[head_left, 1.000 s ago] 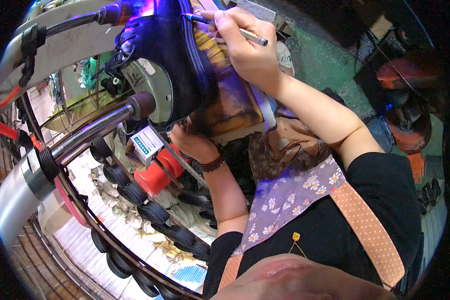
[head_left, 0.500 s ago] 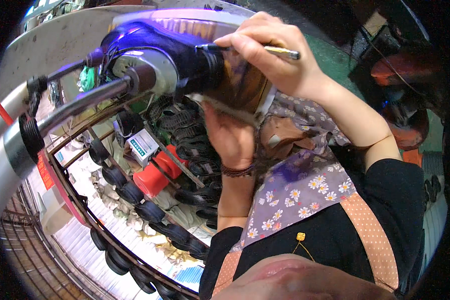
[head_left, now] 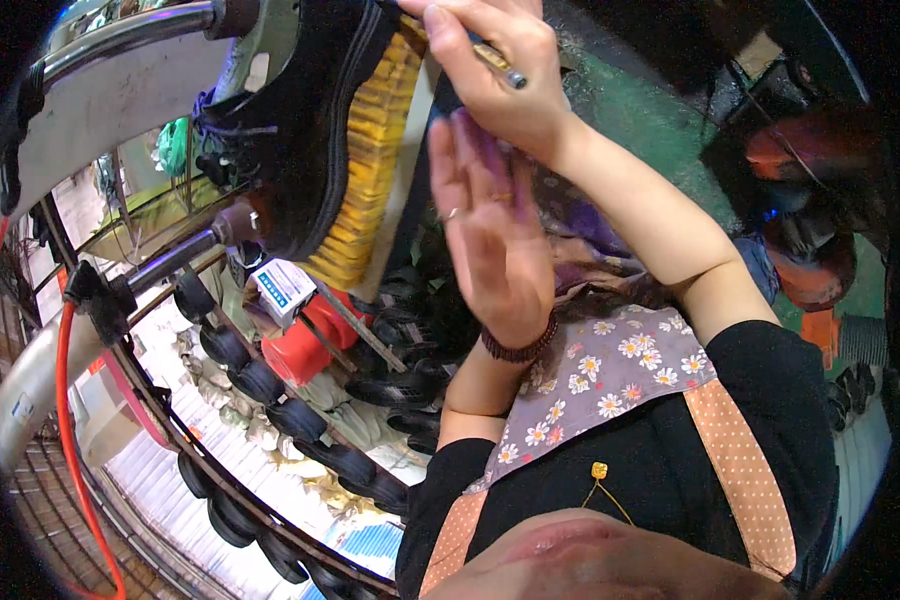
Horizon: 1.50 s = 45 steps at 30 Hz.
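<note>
My right hand (head_left: pixel 500 70) is closed around a slim pen (head_left: pixel 500 66) with a silver end; its tip lies hidden behind the fingers. Just beyond it, a black shoe (head_left: pixel 315 110) with dark laces is mounted on a machine. A yellow ribbed band (head_left: pixel 375 150) with a pale edge runs along the shoe's near side. My left hand (head_left: pixel 490 230) is open, fingers stretched upward, slightly blurred. It stands beside the pale edge and below my right hand, with nothing visible in its palm. Whether its fingertips touch anything, I cannot tell.
Metal machine arms (head_left: pixel 130 40) frame the shoe on the left, and a red hose (head_left: pixel 65 430) hangs there. Below stands a curved rack (head_left: pixel 260 500) with several black soles. A red container (head_left: pixel 300 355) and a small control box (head_left: pixel 282 287) sit inside the rack's curve.
The mounted shoe has swung round, now showing the yellow ribbed band. My left hand has moved up and right from its underside. My right hand, still with the pen, has shifted up and left.
</note>
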Tool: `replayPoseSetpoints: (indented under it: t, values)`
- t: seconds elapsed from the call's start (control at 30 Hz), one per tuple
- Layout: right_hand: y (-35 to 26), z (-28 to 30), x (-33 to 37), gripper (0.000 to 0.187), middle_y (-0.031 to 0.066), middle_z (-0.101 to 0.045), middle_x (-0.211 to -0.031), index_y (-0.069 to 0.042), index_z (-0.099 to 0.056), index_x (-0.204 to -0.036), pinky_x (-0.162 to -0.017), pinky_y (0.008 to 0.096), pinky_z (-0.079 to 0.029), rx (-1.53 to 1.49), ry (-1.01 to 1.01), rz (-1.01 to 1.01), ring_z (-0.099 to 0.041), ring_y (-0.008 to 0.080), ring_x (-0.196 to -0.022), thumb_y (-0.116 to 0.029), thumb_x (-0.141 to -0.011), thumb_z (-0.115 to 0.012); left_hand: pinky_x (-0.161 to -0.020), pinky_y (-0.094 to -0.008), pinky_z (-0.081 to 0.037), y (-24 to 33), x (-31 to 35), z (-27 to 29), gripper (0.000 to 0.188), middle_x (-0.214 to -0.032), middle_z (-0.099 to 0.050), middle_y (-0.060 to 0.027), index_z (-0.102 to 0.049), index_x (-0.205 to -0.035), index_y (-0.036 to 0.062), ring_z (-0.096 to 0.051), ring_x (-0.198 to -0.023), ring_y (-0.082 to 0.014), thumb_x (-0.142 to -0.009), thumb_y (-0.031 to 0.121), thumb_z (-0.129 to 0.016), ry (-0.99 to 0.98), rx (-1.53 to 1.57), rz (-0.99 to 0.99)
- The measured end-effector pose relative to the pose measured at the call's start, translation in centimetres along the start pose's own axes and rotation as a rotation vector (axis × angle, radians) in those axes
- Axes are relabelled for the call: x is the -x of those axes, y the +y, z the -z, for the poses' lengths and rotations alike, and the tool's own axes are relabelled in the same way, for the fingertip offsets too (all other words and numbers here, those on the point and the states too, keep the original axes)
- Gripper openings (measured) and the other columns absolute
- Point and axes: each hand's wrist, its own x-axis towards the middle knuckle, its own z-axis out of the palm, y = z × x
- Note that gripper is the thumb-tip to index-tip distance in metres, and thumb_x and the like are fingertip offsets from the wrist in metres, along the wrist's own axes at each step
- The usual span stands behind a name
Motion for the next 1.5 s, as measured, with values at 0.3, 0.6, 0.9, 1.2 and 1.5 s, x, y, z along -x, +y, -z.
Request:
replayPoseSetpoints:
  t: [0.3, 0.6, 0.9, 1.2, 1.5]
  values:
    - [-0.7, -1.6, 3.6, 0.021, 0.0081, -0.070, -0.083, -0.007, -0.073, -0.091, -0.074, 0.0353, -0.047, -0.126, -0.192, -0.005, -0.062, 0.0250, -0.081, -0.023, -0.089, -0.060, -0.114, -0.0410, -0.024, 6.4, 2.8, 6.5, 0.058, -0.146, -0.035, -0.0218, -0.031, -0.140, -0.0071, -0.033, -0.137, -0.0301, -0.093, 0.016, -0.056, 0.486, -0.877, -0.760]
    - [-1.1, 3.8, 1.5, 0.015, 0.0104, -0.068, -0.087, -0.001, -0.069, -0.097, -0.075, 0.0341, -0.045, -0.373, -0.511, -0.138, -0.060, 0.0246, -0.082, -0.007, -0.086, -0.061, -0.110, -0.0438, -0.029, 3.1, 3.3, 9.0, 0.055, -0.140, -0.047, -0.0086, -0.041, -0.140, 0.0070, -0.044, -0.128, -0.0255, -0.101, 0.046, -0.039, 0.294, -0.133, 0.097]
    - [-2.5, 9.8, -5.5, 0.017, 0.0078, -0.064, -0.068, 0.001, -0.070, -0.085, -0.066, 0.0294, -0.043, -0.195, -0.709, -0.025, -0.054, 0.0137, -0.065, -0.009, -0.088, -0.057, -0.115, -0.0512, -0.013, -2.6, 2.4, 1.7, 0.065, -0.143, -0.045, -0.0045, -0.043, -0.140, 0.0164, -0.037, -0.134, -0.0221, -0.093, 0.061, -0.043, 0.164, 0.141, 0.207]
    - [1.7, 3.5, -7.9, 0.021, 0.0104, -0.065, -0.070, 0.001, -0.069, -0.079, -0.065, 0.0349, -0.044, 0.059, -0.313, 0.163, -0.056, 0.0214, -0.069, -0.013, -0.087, -0.056, -0.118, -0.0405, -0.012, 0.8, -1.8, 0.6, 0.123, -0.159, -0.012, -0.0121, -0.008, -0.151, -0.0006, -0.015, -0.146, -0.0254, -0.070, 0.075, -0.062, -0.148, -0.262, -0.207]
    - [-0.8, -1.2, 1.2, 0.013, 0.0082, -0.063, -0.079, -0.004, -0.068, -0.092, -0.077, 0.0377, -0.039, -0.051, -0.239, 0.127, -0.056, 0.0261, -0.083, -0.009, -0.082, -0.062, -0.109, -0.0402, -0.032, 6.4, -1.5, 12.0, 0.084, -0.141, -0.045, -0.0195, -0.041, -0.136, -0.0098, -0.046, -0.126, -0.0259, -0.071, 0.017, -0.085, 0.318, -1.275, -0.399]
